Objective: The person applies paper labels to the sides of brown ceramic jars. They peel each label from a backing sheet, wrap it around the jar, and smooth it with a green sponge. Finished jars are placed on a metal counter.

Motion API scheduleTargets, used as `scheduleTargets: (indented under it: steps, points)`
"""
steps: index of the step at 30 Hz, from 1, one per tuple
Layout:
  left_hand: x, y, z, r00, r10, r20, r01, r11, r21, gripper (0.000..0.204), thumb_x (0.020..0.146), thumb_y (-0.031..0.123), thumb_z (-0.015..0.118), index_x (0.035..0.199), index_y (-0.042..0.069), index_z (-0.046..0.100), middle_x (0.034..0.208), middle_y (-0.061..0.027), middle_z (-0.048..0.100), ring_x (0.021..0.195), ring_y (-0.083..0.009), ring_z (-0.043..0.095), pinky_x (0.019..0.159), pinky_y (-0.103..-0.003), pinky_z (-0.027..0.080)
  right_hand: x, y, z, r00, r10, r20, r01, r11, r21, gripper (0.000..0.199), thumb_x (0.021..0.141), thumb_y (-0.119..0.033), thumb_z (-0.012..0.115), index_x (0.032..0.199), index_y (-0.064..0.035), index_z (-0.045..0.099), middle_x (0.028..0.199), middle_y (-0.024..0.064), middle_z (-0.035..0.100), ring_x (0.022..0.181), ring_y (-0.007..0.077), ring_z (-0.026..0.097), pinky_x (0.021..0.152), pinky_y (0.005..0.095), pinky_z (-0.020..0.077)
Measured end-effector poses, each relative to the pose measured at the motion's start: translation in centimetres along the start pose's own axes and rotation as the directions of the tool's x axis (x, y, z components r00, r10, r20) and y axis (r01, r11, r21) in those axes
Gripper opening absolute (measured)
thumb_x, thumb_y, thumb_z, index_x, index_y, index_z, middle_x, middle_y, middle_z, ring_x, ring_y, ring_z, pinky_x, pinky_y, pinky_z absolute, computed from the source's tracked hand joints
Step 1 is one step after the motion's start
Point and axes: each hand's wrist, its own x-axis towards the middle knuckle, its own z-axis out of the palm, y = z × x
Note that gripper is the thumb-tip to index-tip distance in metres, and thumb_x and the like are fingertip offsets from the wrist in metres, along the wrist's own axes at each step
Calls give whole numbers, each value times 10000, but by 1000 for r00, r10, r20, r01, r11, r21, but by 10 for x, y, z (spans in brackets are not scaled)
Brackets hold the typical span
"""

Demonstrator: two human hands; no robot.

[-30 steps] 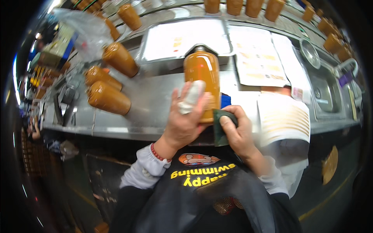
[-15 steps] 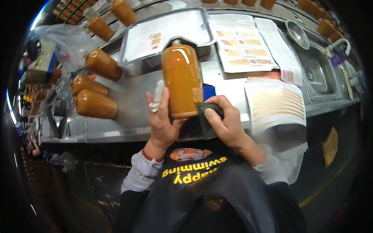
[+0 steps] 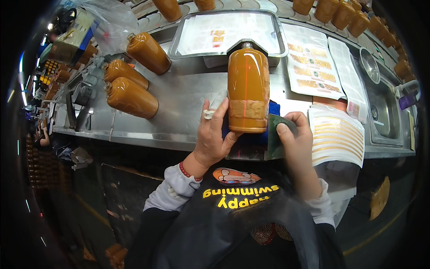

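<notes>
A glossy brown bottle (image 3: 247, 83) lies with its neck pointing away from me, in a dark notched rest (image 3: 264, 48). A raised band runs across its lower part, and a thin red light line falls along it. My left hand (image 3: 210, 140) grips its lower left side, fingers along the wall and thumb at the base. White wrapping covers some of those fingers. Pinched in my right hand (image 3: 296, 136) is a flat dark green scraper (image 3: 275, 145), at the bottle's lower right edge. Blue cloth (image 3: 274, 108) shows behind the bottle.
Several brown bottles (image 3: 133, 97) lie on the steel counter (image 3: 188, 98) at left. Behind stands a metal tray (image 3: 174, 50) with a white sheet. Decal sheets (image 3: 310, 62) and a gold-striped sheet (image 3: 337, 134) lie at right, near a sink (image 3: 386, 117) and metal bowl (image 3: 369, 65).
The bottle has turned so its raised band faces up. My right hand has drawn the scraper back slightly from its side. The whole view has shifted, moving the scene rightward.
</notes>
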Motion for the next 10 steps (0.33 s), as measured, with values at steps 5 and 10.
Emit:
scheduleTargets:
  steps: [5, 10]
  points:
    - [13, 11, 1, 996, 84, 12, -85, 995, 43, 949, 858, 345, 790, 1572, -7, 274, 1440, -243, 523, 1324, -411, 526, 1215, -599, 200, 23, -17, -3, 931, -360, 55, 354, 859, -370, 176, 887, -95, 745, 1031, -44, 658, 893, 58, 639, 781, 148, 577, 749, 301, 464]
    - [-1, -12, 11, 990, -80, 115, 109, 956, -273, 995, 861, 357, 796, 1610, 50, 217, 1571, -220, 389, 1444, -438, 384, 1226, -598, 168, 36, -30, 0, 582, -642, 500, 808, 389, -442, 274, 738, -90, 759, 1009, -109, 721, 928, 35, 619, 827, 232, 568, 814, 423, 410]
